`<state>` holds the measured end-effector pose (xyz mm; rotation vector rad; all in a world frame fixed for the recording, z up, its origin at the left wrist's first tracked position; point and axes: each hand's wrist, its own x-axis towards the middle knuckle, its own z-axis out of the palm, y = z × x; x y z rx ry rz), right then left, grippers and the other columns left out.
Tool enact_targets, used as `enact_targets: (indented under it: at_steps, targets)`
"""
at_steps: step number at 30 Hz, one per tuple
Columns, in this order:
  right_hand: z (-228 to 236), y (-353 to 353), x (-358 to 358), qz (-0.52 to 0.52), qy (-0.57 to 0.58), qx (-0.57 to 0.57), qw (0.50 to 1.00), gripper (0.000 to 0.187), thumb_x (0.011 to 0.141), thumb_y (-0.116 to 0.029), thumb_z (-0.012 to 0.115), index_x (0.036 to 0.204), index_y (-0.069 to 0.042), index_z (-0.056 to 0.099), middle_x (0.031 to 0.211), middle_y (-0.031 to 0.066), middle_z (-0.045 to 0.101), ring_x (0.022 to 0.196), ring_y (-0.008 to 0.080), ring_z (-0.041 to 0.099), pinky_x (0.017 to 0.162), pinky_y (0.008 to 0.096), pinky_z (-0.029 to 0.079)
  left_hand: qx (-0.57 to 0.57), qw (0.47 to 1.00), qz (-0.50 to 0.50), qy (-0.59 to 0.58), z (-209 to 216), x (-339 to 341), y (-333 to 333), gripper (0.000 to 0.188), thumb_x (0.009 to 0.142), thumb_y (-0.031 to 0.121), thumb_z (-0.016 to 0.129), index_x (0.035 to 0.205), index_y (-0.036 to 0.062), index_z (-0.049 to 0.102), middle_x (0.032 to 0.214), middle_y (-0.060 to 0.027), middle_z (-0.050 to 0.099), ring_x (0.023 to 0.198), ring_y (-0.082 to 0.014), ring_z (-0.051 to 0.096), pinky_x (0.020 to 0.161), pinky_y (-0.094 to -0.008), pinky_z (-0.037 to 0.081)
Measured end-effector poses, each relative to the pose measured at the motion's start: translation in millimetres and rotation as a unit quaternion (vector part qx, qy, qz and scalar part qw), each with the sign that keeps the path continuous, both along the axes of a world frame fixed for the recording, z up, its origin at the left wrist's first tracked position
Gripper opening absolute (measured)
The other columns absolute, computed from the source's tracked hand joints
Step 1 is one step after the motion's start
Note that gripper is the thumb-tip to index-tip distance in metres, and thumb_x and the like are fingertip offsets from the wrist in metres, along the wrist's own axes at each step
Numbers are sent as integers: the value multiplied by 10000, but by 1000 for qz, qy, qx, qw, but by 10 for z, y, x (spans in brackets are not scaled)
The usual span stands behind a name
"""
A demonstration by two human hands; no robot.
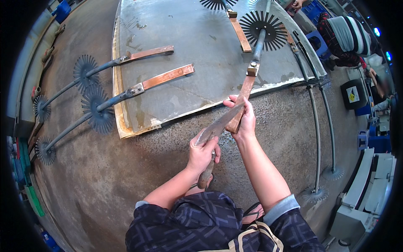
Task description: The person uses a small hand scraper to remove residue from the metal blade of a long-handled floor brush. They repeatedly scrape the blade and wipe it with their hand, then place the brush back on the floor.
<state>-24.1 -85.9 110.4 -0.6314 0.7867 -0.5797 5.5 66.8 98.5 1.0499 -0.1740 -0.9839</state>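
Observation:
My left hand (203, 153) is closed around a large knife with a worn grey blade (219, 125); its dark handle end (204, 179) sticks out below my fist. The blade slants up to the right, and its tip end overlaps the copper-coloured flat bar (247, 87); whether it touches cannot be told. My right hand (247, 119) grips the lower end of that bar, thumb and fingers around it. A bolted clamp (252, 68) joins the bar to a grey rod carrying a black slotted disc (262, 30), which is over the table.
A wet grey metal-topped table (180, 80) stands ahead. Similar rods with copper bars (168, 77) lie across its left edge, their discs (97, 109) overhanging. More rods (315, 138) hang over its right side. People (348, 35) and blue stools (317, 43) are at far right.

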Motion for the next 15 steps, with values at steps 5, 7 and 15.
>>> enact_targets:
  at_steps: [5, 7, 15]
  targets:
    - [-216, -85, -80, -6, -21, -37, 999, 382, 941, -338, 429, 1061, -10, 582, 792, 79, 597, 730, 154, 574, 678, 283, 473, 30, 999, -22, -28, 36, 0, 5, 245, 908, 31, 514, 1152, 20, 537, 571, -52, 542, 417, -109, 504, 362, -253, 400]
    - [-221, -84, -72, -19, -37, -8, 999, 363, 937, -331, 448, 1033, -9, 586, 762, 65, 574, 714, 139, 558, 670, 266, 466, 31, 999, -16, -34, 85, -6, -2, 167, 907, 46, 525, 1069, 8, 532, 562, -67, 539, 411, -131, 503, 360, -260, 397]
    - [-198, -75, -37, -32, -25, 0, 999, 325, 926, -328, 477, 955, -23, 587, 726, 38, 556, 694, 121, 540, 629, 237, 430, 36, 998, -9, -55, 137, -36, 18, 222, 905, 24, 518, 1124, -12, 514, 644, -70, 555, 449, -128, 525, 362, -262, 412]
